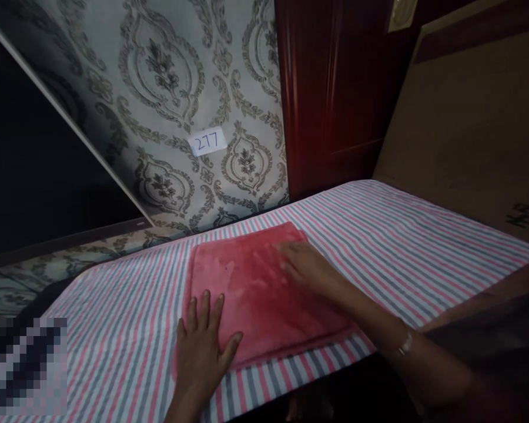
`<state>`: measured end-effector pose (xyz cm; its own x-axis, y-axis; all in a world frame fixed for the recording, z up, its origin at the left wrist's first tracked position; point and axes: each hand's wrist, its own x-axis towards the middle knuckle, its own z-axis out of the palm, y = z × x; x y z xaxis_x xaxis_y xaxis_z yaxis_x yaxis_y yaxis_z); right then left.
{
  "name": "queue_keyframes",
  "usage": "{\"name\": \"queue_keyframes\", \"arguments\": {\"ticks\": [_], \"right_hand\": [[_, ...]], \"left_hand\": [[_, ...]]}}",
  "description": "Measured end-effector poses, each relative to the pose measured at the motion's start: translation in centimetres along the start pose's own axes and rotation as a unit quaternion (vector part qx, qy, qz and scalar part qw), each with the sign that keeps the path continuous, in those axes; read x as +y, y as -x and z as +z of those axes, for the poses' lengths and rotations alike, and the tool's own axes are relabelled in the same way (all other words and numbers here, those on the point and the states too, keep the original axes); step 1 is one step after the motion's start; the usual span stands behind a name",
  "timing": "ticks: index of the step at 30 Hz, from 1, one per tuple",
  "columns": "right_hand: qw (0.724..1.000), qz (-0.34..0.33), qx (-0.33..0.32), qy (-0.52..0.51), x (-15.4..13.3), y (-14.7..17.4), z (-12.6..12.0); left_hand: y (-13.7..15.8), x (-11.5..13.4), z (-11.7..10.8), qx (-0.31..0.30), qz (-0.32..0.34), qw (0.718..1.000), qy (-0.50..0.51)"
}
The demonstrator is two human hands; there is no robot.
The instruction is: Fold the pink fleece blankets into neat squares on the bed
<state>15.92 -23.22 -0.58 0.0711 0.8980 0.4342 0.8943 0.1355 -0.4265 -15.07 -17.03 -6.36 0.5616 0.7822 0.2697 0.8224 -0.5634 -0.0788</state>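
Note:
A pink plush mat (251, 288), seemingly folded in layers, lies flat on a striped cloth (132, 317). Spread fingers of my left hand (205, 335) rest on the mat's near left part. Over its right side, my right hand (306, 267) touches the plush surface with the palm down, its fingers stretched toward the left and a little blurred. The pile looks darker in smeared patches around the middle and right. A bracelet (405, 343) circles my right wrist. Neither hand grips the mat.
Behind the cloth-covered table stands a patterned wall (167, 123) with a paper label (208, 141) reading 277. A dark red door (330, 88) is beside it. A large cardboard sheet (471, 129) leans at right, and a dark screen-like panel (48, 158) fills the left.

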Motion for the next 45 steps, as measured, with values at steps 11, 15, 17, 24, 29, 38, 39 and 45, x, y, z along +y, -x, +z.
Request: {"name": "queue_keyframes", "arguments": {"ticks": [11, 15, 17, 24, 29, 38, 39, 45], "right_hand": [[0.954, 0.291, 0.051, -0.045, 12.0, -8.1, 2.0], [0.959, 0.271, 0.045, -0.067, 13.1, -8.3, 3.2], [0.961, 0.261, 0.052, -0.078, 13.4, -8.6, 3.8], [0.963, 0.231, 0.095, -0.105, 14.4, -8.7, 5.7], [0.965, 0.201, 0.113, -0.125, 14.6, -8.4, 6.2], [0.97, 0.188, 0.111, -0.107, 14.3, -9.0, 5.7], [0.969, 0.199, 0.113, -0.097, 14.4, -9.0, 5.5], [0.95, 0.278, 0.134, -0.054, 15.4, -9.1, 4.7]], "left_hand": [[-9.0, 0.0, -7.5, -0.083, 0.015, 0.995, 0.059], [-14.9, 2.0, -6.3, -0.098, -0.005, 0.994, 0.047], [-16.1, 2.9, -4.4, -0.09, -0.017, 0.995, 0.038], [-15.0, 3.6, 0.0, -0.013, -0.025, 0.999, 0.021], [-15.3, 3.6, -0.5, -0.02, -0.032, 0.999, 0.03], [-15.2, 3.5, -0.1, -0.014, -0.026, 0.999, 0.029], [-15.2, 3.6, -0.2, -0.018, -0.03, 0.999, 0.03], [-15.3, 3.7, -0.1, -0.04, -0.052, 0.997, 0.041]]}}
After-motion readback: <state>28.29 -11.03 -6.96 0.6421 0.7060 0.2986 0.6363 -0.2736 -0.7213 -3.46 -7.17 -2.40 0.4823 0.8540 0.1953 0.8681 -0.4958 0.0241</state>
